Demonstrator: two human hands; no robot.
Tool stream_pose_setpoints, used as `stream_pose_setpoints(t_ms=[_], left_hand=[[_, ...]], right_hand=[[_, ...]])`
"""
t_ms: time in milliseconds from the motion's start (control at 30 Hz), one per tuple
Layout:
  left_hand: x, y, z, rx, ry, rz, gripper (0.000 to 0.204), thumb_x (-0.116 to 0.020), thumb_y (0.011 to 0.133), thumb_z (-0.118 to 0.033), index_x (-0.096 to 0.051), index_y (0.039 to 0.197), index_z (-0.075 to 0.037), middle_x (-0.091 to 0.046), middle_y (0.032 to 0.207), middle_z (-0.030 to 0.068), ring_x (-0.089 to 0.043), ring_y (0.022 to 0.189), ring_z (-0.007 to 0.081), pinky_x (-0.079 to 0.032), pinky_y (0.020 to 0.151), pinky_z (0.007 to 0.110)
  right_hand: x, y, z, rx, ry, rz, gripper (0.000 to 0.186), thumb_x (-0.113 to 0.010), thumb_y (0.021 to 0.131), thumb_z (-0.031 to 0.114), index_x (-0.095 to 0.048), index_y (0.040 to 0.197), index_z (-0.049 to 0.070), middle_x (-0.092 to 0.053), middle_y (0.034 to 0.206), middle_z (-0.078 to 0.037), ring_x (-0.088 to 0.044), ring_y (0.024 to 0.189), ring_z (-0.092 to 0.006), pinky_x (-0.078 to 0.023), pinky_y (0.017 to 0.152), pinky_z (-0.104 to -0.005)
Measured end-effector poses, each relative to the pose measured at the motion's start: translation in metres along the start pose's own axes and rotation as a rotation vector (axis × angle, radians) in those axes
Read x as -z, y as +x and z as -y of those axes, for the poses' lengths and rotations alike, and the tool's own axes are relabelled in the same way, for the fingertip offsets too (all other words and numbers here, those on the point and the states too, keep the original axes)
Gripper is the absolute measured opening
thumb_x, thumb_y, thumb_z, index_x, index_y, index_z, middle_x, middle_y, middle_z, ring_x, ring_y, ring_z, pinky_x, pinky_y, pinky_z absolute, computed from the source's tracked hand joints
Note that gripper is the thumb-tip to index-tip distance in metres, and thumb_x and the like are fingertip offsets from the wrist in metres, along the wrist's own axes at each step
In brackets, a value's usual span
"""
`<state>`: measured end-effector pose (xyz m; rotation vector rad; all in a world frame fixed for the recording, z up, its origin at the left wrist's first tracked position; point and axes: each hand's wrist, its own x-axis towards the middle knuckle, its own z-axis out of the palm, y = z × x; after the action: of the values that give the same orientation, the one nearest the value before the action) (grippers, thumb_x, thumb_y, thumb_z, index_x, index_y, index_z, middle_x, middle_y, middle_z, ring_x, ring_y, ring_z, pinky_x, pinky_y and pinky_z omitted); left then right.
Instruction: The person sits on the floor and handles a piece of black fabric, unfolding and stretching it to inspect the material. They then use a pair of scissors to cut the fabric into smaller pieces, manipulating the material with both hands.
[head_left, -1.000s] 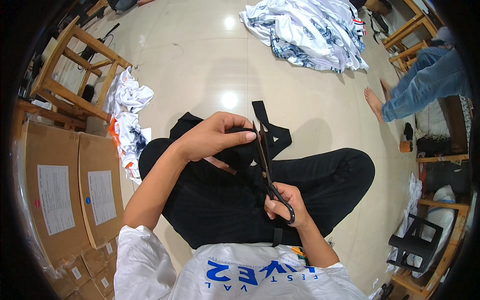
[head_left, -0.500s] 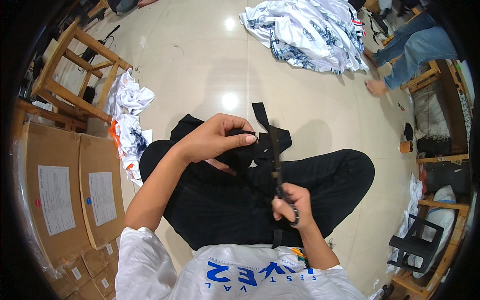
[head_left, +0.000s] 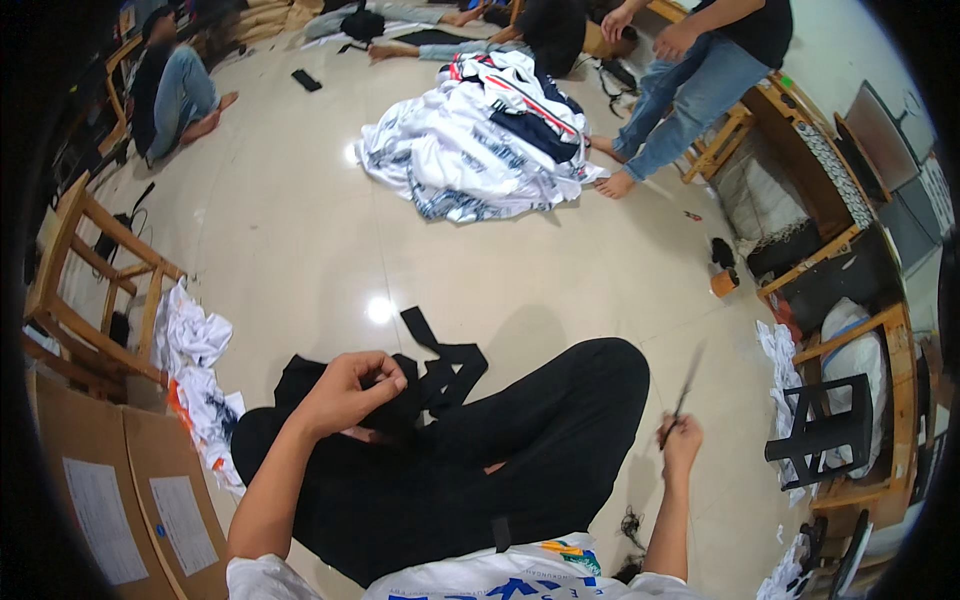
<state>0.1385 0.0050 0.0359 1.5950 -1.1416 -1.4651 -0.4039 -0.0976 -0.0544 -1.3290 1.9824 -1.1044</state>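
Observation:
My right hand (head_left: 681, 440) is out to the right beyond my knee, closed round the handles of a pair of scissors (head_left: 684, 398); the blades point up and blur with motion. Over my left thigh my left hand (head_left: 350, 395) is curled, thumb and forefinger close together. Whatever those fingers hold, if anything, cannot be made out against the black cloth (head_left: 298, 378) behind and under them. A black fabric strip (head_left: 455, 355) lies folded in angles on the floor just past my crossed legs, its near end running toward that cloth.
Ahead lies a large heap of white printed garments (head_left: 465, 150), a person in jeans (head_left: 665, 110) standing beside it. Other people sit farther off. To my left are cardboard boxes (head_left: 130, 480), a wooden stool (head_left: 105, 280) and white cloth (head_left: 195, 335); to my right, a black plastic stool (head_left: 825, 435).
My right hand has swung the scissors away from the black fabric, out to the right. My left hand stays near the cloth. The view has tilted up, showing more of the room.

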Motion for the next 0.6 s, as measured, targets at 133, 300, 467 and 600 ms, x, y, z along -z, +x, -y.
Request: stream_pose_setpoints(t_ms=[133, 300, 467, 600], left_hand=[[-0.003, 0.004, 0.010, -0.060, 0.075, -0.090, 0.012, -0.066, 0.098, -0.018, -0.067, 0.098, -0.006, -0.042, 0.066, -0.0078, -0.041, 0.059, 0.0026, -0.059, 0.047, 0.029], [-0.011, 0.006, 0.011, -0.143, 0.116, -0.190, 0.014, -0.072, 0.096, -0.020, -0.071, 0.097, -0.006, -0.043, 0.060, -0.0088, -0.039, 0.056, 0.0020, -0.036, 0.047, 0.024], [-0.021, 0.003, 0.008, -0.392, 0.067, -0.233, 0.013, -0.076, 0.094, -0.017, -0.073, 0.093, -0.004, -0.046, 0.060, -0.0106, -0.037, 0.057, 0.0000, -0.028, 0.054, 0.022], [-0.022, 0.000, 0.013, -0.447, 0.063, -0.200, 0.013, -0.072, 0.097, -0.015, -0.070, 0.092, -0.004, -0.048, 0.063, -0.0103, -0.038, 0.058, -0.0004, -0.030, 0.054, 0.022]], right_hand=[[-0.011, -0.024, -0.109, -0.060, -0.470, 0.029, 0.035, -0.084, 0.080, 0.027, -0.066, 0.073, -0.002, -0.068, 0.067, -0.018, -0.067, 0.060, -0.0304, -0.053, 0.062, -0.0413], [-0.040, -0.048, -0.139, 0.003, -0.557, 0.044, 0.031, -0.085, 0.075, 0.024, -0.069, 0.077, -0.003, -0.069, 0.072, -0.023, -0.070, 0.072, -0.0407, -0.055, 0.070, -0.0459], [-0.056, -0.055, -0.129, 0.046, -0.480, 0.052, 0.021, -0.081, 0.074, 0.012, -0.068, 0.079, -0.004, -0.069, 0.076, -0.026, -0.071, 0.076, -0.0434, -0.056, 0.072, -0.0468], [-0.065, -0.056, -0.145, 0.155, -0.503, 0.073, 0.009, -0.073, 0.074, 0.001, -0.068, 0.079, -0.005, -0.069, 0.077, -0.027, -0.071, 0.074, -0.0422, -0.056, 0.070, -0.0462]])
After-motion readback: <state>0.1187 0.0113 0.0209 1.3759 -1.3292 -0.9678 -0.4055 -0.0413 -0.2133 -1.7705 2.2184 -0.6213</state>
